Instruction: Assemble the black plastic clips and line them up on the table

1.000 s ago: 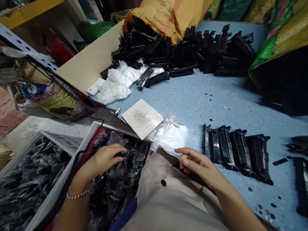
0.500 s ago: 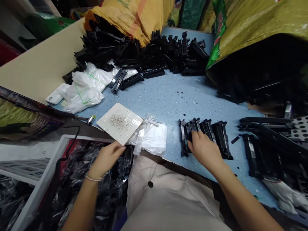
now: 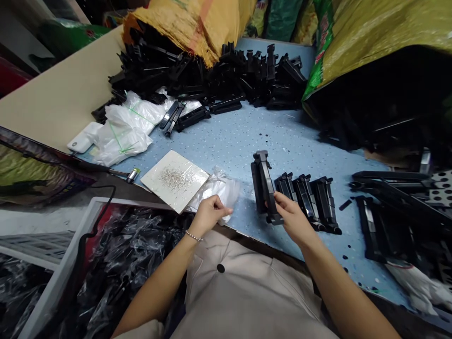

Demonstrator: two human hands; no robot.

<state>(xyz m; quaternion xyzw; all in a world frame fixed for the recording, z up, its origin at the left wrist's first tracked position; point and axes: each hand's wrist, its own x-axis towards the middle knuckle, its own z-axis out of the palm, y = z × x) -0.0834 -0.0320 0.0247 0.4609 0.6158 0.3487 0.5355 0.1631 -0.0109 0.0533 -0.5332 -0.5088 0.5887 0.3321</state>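
My right hand [image 3: 294, 216] grips a long black plastic part [image 3: 264, 186] near its lower end, tilted and raised off the blue tabletop. To its right, several like black parts [image 3: 306, 200] lie side by side in a row. My left hand [image 3: 211, 213] is closed, thumb and fingers pinched at the top of a stack of clear plastic bags [image 3: 221, 186] by the table edge. Beside that stack lies a square pale board [image 3: 174, 180] with dark specks scattered in its middle.
A heap of black parts [image 3: 212, 77] spills from an orange sack [image 3: 190, 23] at the back. A yellow sack [image 3: 381, 37] stands right. White knotted bags [image 3: 123, 122] lie left. A crate [image 3: 88, 212] of wrapped black pieces stands below, left of my lap.
My right hand has lifted the leftmost black part from the row. The left hand has moved right, from the pale board's corner to the clear plastic bags.
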